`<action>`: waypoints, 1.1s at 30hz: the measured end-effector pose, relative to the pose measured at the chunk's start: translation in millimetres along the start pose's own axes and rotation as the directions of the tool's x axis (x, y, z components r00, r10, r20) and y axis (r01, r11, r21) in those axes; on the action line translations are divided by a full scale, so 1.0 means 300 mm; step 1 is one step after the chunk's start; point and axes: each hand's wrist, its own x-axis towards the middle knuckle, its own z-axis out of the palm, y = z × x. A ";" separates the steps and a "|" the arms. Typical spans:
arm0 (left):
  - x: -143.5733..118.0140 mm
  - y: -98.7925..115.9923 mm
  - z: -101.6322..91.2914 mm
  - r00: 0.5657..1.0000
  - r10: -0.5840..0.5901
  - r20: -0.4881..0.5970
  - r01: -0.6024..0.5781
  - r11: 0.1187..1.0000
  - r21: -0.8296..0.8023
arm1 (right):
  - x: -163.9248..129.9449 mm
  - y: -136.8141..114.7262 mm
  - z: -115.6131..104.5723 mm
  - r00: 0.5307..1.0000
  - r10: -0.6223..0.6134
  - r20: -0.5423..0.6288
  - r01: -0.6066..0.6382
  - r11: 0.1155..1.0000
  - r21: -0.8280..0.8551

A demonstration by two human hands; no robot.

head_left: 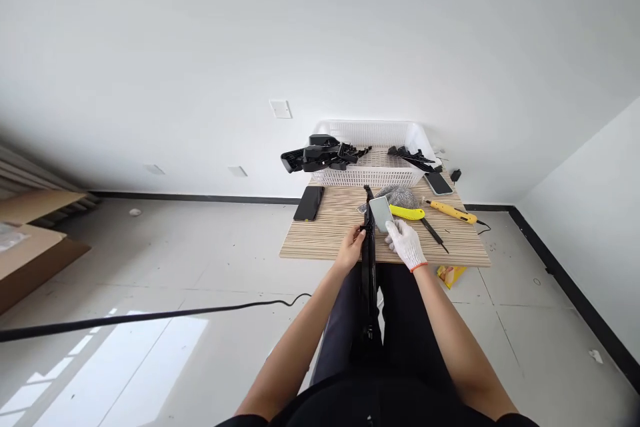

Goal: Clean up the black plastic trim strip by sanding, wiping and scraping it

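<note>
Between my knees and the table edge, a long narrow black plastic part [369, 260] stretches away from me, its far end over the tabletop. My left hand [351, 247] is closed around its left side near the table's front edge. A white knit glove with an orange cuff covers my right hand [405, 243]. Pinched in that hand is a flat pale grey-green rectangular piece [381, 213], held right beside the black part; I cannot tell whether they touch. Just beyond the glove lies a yellow curved handle [407, 213].
The small wood-striped table [315, 243] carries a white basket [370, 177] with black plastic parts [325, 152], a black phone [309, 203], another phone [439, 183], grey mesh-like material [403, 197], a thin dark tool [434, 235] and a yellow corded pen-shaped tool [453, 211]. A wall stands behind.
</note>
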 end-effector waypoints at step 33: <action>-0.008 0.006 -0.024 0.986 -0.098 0.131 0.119 0.979 -0.164 | -0.037 0.035 -0.074 0.975 0.169 0.147 -0.199 0.955 0.222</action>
